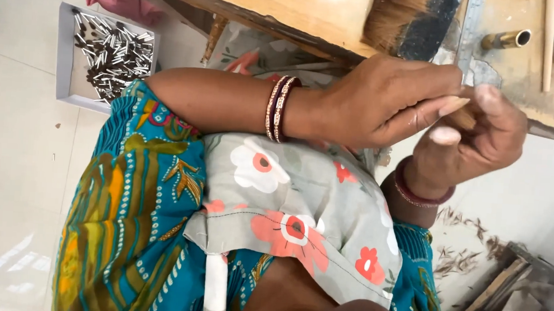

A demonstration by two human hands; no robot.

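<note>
From the head view, looking straight down, both hands meet at the edge of a wooden counter (pixel 287 7). The left hand (pixel 385 101) reaches across from the left, wearing dark and gold bangles (pixel 279 107) at the wrist; its grip is narrow, thumb and fingers pinched on a small tuft of brown bristles (pixel 465 118). The right hand (pixel 479 140) comes up from below with a pink bangle (pixel 417 192) on its wrist, and its grip is closed around the same tuft from the other side, so the two hands touch each other there.

On the counter just above the hands lies a wide bundle of tan bristles (pixel 397 18) with a dark band, and further right a brass tube (pixel 506 39) and a thin wooden stick (pixel 548 44).

On the pale floor at upper left stands a shallow white rectangular box (pixel 66 56), open-topped, holding a heap of small silver metal ferrules (pixel 112 53). The lap below is covered by a grey flowered cloth (pixel 300 202) over teal patterned fabric. Bristle trimmings (pixel 462 253) lie scattered on the floor at lower right.
</note>
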